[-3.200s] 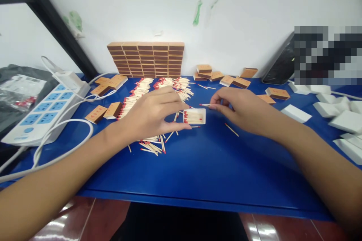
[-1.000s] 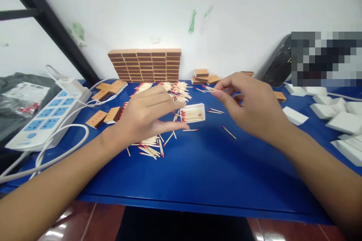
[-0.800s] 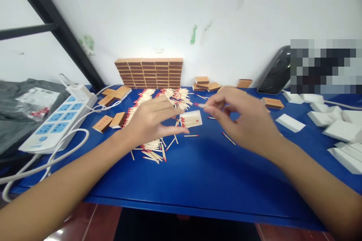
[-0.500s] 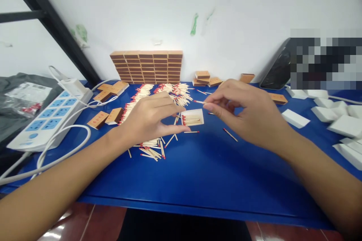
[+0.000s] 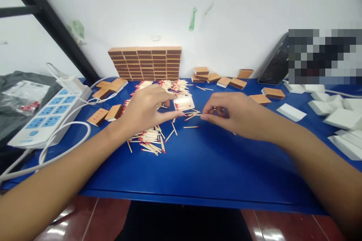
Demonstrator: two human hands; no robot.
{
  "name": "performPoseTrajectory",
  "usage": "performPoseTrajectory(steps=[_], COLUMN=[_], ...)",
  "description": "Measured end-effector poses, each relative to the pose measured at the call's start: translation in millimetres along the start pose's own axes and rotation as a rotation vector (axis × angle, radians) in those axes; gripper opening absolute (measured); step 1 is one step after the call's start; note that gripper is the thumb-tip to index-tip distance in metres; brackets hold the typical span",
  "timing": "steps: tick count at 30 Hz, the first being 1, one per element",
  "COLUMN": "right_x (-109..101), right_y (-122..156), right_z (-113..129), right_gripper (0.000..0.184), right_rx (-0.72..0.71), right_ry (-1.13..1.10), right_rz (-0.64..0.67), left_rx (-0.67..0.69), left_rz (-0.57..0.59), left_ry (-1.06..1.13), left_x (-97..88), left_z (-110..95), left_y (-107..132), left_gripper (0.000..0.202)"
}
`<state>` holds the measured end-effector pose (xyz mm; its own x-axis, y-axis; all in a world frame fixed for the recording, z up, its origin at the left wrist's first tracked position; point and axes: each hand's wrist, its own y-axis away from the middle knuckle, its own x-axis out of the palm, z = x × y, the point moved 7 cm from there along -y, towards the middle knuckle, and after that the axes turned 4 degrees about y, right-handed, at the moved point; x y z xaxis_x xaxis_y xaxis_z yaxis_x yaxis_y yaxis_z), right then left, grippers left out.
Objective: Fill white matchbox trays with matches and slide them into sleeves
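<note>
1. Head view, progress: your matchbox tray (image 5: 189,99) is just right of your L hand (image 5: 148,107), tilted a bit, w/ a row of matches (image 5: 183,106) in it; looks part-filled, exact count can't be told.
2. Grip: L thumb + fingers hold the tray's left end. R hand (image 5: 230,115) is in a narrow pinch, apparently on one match (image 5: 198,115) just below the tray; can't tell if it's lifted.
3. Done, by the look of it: matchbox stack (image 5: 145,64) against the wall. Left: lots of loose matches (image 5: 151,135) outside the tray, partly hidden by your L hand.
4. Around: white trays (image 5: 343,115) heaped far R; loose matchboxes (image 5: 97,116) both sides; power strip (image 5: 49,115) far L.
5. In the way: white cable (image 5: 88,131) loops near your L forearm.
</note>
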<state>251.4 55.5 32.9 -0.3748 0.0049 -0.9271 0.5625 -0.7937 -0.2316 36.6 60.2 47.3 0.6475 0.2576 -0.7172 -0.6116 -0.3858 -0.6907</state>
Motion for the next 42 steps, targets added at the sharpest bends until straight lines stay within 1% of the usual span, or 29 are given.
performPoseTrajectory(steps=[2, 4, 6, 9, 11, 14, 16, 19, 23, 25, 26, 28, 30, 32, 34, 36, 38, 40, 42], right_x=[-12.2, -18.3, -16.6, -6.6, -1.5, 1.8, 5.0, 10.3, 11.5, 11.0, 9.2, 2.2, -6.4, -11.5, -9.2, 0.3, 11.6, 17.2, 15.9], right_y=[3.6, 9.3, 15.9, 25.0, 28.4, 28.9, 29.1, 30.0, 28.7, 25.7, 23.1, 16.3, 9.5, 4.2, 0.5, -1.7, -2.9, -3.3, -2.4], right_z=[-19.1, -38.0, -47.3, -50.4, -51.3, -52.6, -51.3, -41.8, -30.1, -28.9, -28.7, -27.6, -23.6, -14.3, 1.0, 17.3, 27.2, 28.4, 23.5], right_gripper=[0.027, 0.033, 0.039, 0.040, 0.038, 0.033, 0.029, 0.020, 0.020, 0.022, 0.023, 0.028, 0.031, 0.029, 0.023, 0.016, 0.011, 0.011, 0.012], right_rx=[0.089, 0.178, 0.198, 0.211, 0.238, 0.272, 0.289, 0.282, 0.245, 0.214, 0.195, 0.164, 0.155, 0.145, 0.092, 0.012, -0.042, -0.061, -0.068], right_ry=[0.045, 0.069, 0.068, 0.082, 0.103, 0.102, 0.061, 0.001, -0.002, -0.005, -0.010, -0.032, -0.066, -0.101, -0.125, -0.131, -0.125, -0.126, -0.123], right_rz=[0.039, 0.138, 0.262, 0.405, 0.426, 0.385, 0.392, 0.448, 0.462, 0.443, 0.410, 0.296, 0.150, 0.015, -0.074, -0.107, -0.108, -0.118, -0.131], left_rx=[-0.012, -0.012, -0.001, 0.021, 0.037, 0.081, 0.111, 0.115, 0.087, 0.071, 0.060, 0.035, 0.023, 0.031, 0.050, 0.065, 0.068, 0.060, 0.044], left_rz=[0.010, 0.019, 0.033, 0.076, 0.102, 0.111, 0.101, 0.093, 0.100, 0.118, 0.130, 0.163, 0.184, 0.181, 0.169, 0.152, 0.135, 0.140, 0.175], left_ry=[0.014, 0.045, 0.070, 0.089, 0.102, 0.104, 0.097, 0.095, 0.102, 0.113, 0.118, 0.117, 0.101, 0.082, 0.068, 0.063, 0.069, 0.085, 0.105], left_x=[0.8, 1.6, 3.4, 9.3, 13.2, 15.0, 13.6, 11.5, 12.0, 14.2, 15.5, 18.4, 19.6, 18.3, 16.0, 13.6, 12.2, 13.2, 16.9], left_z=[-0.2, -0.2, -0.6, -2.8, -5.9, -12.7, -16.6, -18.0, -16.3, -15.4, -14.9, -13.7, -13.1, -13.7, -15.6, -18.0, -20.0, -20.9, -20.7], left_y=[-0.1, 0.3, 1.2, 2.9, 3.6, 3.2, 2.2, 1.0, 1.3, 2.2, 2.7, 3.7, 4.1, 3.4, 2.2, 1.0, 0.4, 0.8, 2.0], left_gripper=[0.034, 0.035, 0.035, 0.034, 0.034, 0.034, 0.035, 0.036, 0.034, 0.033, 0.033, 0.033, 0.032, 0.033, 0.034, 0.034, 0.034, 0.032, 0.030])
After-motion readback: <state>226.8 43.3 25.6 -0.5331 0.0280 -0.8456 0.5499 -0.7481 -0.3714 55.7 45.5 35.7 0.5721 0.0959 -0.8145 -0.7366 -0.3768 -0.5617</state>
